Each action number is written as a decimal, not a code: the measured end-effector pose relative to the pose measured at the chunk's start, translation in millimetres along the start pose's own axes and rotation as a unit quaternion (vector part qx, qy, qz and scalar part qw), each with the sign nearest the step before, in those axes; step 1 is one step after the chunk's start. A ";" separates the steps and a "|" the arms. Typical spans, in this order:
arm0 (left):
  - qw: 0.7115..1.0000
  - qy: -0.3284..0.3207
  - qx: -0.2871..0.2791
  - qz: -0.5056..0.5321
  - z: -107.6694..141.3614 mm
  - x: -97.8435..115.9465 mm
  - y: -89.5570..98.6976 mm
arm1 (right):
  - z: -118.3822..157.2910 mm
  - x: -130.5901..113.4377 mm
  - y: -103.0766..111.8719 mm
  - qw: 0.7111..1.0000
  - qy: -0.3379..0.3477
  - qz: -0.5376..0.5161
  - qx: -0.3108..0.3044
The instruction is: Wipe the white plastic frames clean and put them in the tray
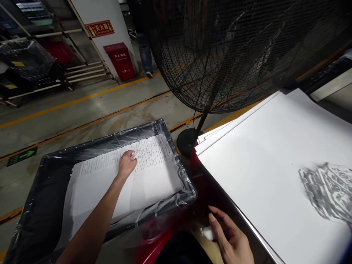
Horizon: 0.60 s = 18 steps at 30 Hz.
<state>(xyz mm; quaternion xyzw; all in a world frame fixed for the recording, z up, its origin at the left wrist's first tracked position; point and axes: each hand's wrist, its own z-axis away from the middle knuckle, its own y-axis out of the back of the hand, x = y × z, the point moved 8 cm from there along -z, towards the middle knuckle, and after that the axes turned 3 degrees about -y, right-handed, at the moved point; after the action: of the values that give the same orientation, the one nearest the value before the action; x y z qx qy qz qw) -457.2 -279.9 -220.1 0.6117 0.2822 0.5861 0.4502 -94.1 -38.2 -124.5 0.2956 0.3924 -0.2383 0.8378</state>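
Note:
My left hand (128, 164) is closed around a small, pale, partly clear piece (134, 154), whose exact kind I cannot make out. It reaches over a dark bin (37, 190) lined with clear plastic film. Inside the bin, close rows of thin pale pieces (154, 158) with dark lines between them lie along the far side of a white sheet (145, 183). Low in front of me, my right hand (231, 234) has its thumb and index finger slightly apart, nothing visible between them. A small white wad-like thing (208, 233) shows beside its thumb; whether the hidden fingers touch it is unclear.
At right, large white sheets (247, 146) lie stacked, with a blurred heap of clear and dark pieces (327, 190) on top. A big black fan (198, 73) stands ahead on a round base (188, 141). Farther off are a red box (121, 62) and a person's leg (145, 53).

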 end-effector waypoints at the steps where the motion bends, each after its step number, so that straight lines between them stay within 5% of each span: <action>1: 0.999 -0.043 -0.007 0.001 2.7 9.9 -5.5 | -0.2 0.5 -0.4 1.000 0.002 0.000 -0.003; 7: 0.972 -0.229 -0.050 0.001 29.1 42.9 -41.9 | -2.4 6.3 -0.8 1.000 0.001 0.012 -0.020; 18: 0.965 -0.253 -0.048 -0.045 38.4 38.9 -50.4 | -5.0 6.2 -3.7 1.000 -0.017 0.001 -0.012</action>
<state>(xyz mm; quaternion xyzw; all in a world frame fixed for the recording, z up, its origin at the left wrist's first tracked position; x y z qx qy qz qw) -404.7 -232.4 -243.0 0.7042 0.1583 0.4043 0.5617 -95.5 -38.5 -133.2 0.2818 0.3805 -0.2375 0.8482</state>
